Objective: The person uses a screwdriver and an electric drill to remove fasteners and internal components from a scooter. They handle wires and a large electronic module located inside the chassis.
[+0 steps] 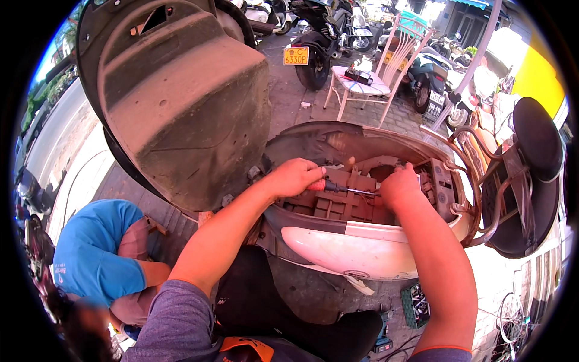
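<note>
My left hand is closed round the red end of a screwdriver with a red and black handle. Its metal shaft points right, towards my right hand. The right hand's fingers are curled down near the shaft's end, hiding the tip and whatever they may grip. Both hands are over the dusty open compartment of a scooter with a white side panel. The scooter's large brown seat underside stands raised at the left.
Curved metal rails and a black backrest stick out at the right. A person in a blue shirt crouches at the left. Behind stands a white chair with a dark object on it. A green basket and a power tool lie below.
</note>
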`<state>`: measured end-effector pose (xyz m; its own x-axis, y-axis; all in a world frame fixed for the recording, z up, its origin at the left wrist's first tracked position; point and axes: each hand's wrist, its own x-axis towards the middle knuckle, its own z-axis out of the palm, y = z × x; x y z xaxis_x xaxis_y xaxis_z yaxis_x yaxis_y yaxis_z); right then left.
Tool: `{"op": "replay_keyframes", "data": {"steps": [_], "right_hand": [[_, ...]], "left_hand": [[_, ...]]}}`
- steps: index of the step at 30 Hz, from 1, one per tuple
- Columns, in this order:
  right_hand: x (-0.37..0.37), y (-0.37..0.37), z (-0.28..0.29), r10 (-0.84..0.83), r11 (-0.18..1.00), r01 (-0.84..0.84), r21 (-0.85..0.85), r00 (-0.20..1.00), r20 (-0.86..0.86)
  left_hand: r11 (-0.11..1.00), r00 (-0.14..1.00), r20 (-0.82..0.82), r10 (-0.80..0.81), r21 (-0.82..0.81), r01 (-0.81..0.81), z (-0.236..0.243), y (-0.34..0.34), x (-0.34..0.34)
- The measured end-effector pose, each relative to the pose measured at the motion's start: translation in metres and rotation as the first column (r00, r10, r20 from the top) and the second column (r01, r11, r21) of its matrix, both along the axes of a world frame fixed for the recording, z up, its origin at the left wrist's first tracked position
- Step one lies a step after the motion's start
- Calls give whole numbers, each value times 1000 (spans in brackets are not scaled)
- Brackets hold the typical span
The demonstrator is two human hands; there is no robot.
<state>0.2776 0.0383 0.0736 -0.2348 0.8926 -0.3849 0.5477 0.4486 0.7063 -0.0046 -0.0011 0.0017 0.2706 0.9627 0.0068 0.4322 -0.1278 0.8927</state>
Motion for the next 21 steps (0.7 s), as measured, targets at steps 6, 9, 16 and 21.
{"op": "replay_keyframes", "data": {"steps": [6,9,16,21], "right_hand": [[-2,0,7,42,997,-44,63,999,34],[1,6,-4,23,1000,-23,-13,1000,4],[1,-5,2,23,997,-24,75,999,22],[5,4,-5,-13,1000,12,-3,998,-63]], "left_hand": [[994,999,14,46,-99,-45,17,-8,4],[996,999,-27,32,-78,-34,18,-8,4],[997,999,-6,34,-74,-34,10,-5,0],[994,1000,18,23,-106,-21,15,-7,5]]}}
